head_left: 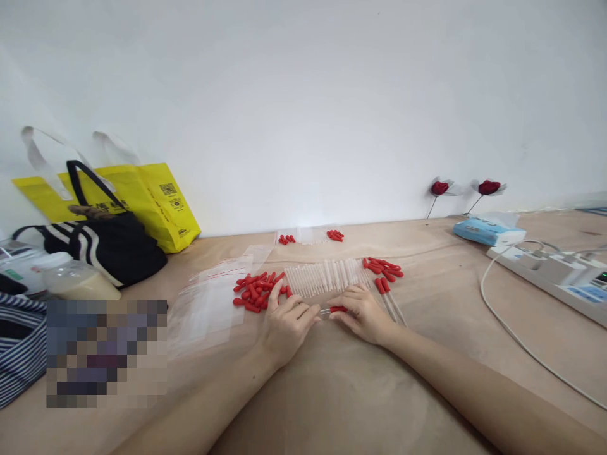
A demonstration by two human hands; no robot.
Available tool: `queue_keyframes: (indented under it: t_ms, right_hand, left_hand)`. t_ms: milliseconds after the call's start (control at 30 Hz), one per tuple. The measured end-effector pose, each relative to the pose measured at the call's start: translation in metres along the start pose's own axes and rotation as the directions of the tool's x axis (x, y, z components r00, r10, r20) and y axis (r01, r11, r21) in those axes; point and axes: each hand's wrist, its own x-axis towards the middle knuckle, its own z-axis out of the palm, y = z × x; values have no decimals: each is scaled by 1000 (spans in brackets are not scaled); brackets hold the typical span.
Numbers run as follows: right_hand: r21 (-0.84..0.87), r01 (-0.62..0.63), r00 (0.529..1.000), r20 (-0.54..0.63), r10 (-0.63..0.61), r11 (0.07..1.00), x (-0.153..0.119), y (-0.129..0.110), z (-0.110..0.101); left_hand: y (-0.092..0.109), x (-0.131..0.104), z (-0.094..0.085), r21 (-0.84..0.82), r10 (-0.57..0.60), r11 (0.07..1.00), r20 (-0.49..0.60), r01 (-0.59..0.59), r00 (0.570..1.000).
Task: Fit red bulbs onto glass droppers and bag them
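Between my hands lies a thin clear tube (324, 311) with a red rubber bulb (337, 309) at its right end. My left hand (290, 319) pinches the tube's left part, its index finger raised beside a pile of red bulbs (253, 292). My right hand (361, 311) has its fingers closed on the red bulb. A row of clear tubes (322, 277) lies just beyond both hands. Right of the row are more red bulbs (386, 268), and two tubes with red bulbs on their ends (389, 297) lie beside my right hand.
Clear zip bags (218, 297) lie left of the pile. A filled bag (310, 236) rests near the wall. Yellow and black bags (183, 215) and a bottle (78, 278) stand left. Tissues (488, 232), a power strip (559, 278), a white cable (505, 319) and two roses (440, 188) are right.
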Motion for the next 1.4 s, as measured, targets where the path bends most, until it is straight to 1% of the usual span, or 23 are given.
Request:
queue_keyframes:
  t_ms: [133,267,400,500,667,900,1133,1267,1333,1400]
  right_hand:
    - [-109,93,996,-2,-93,990,0,-1,-3]
    - [-252,179,981,-24,-191,951,4,-9,-7]
    - [-284,206,975,-18,-220,937,6,-12,-8]
    - [-227,201,979,1,-206,953,6,-10,-6]
    - [-118,152,988,6,-152,981,6,-8,-3]
    - [-131,99,995,-20,-103,986,6,-8,0]
    - [-91,125,992,14,-124,988,7,-8,0]
    - [-106,123,992,12,-122,987,7,-8,-1]
    - [-108,99,995,-3,-100,989,7,-7,-1]
    - [-83,47,999,-24,-49,995,6,-5,-2]
  left_hand:
    - [-1,-1,0,23,-18,1000,16,17,1000]
    - [-1,-1,0,28,-29,999,27,29,999]
    - [0,0,0,17,-25,1000,24,24,999]
    - [1,0,0,-6,-24,1000,24,24,999]
    - [3,0,1,-32,-39,999,19,40,999]
    - [2,-1,2,-50,-50,997,19,50,999]
    - [2,-2,2,-56,-48,997,17,48,999]
    - [2,-2,1,-28,-36,999,10,37,999]
    - [2,-1,2,-12,-37,999,4,37,999]
    - [2,-1,2,-2,-26,1000,-6,26,1000]
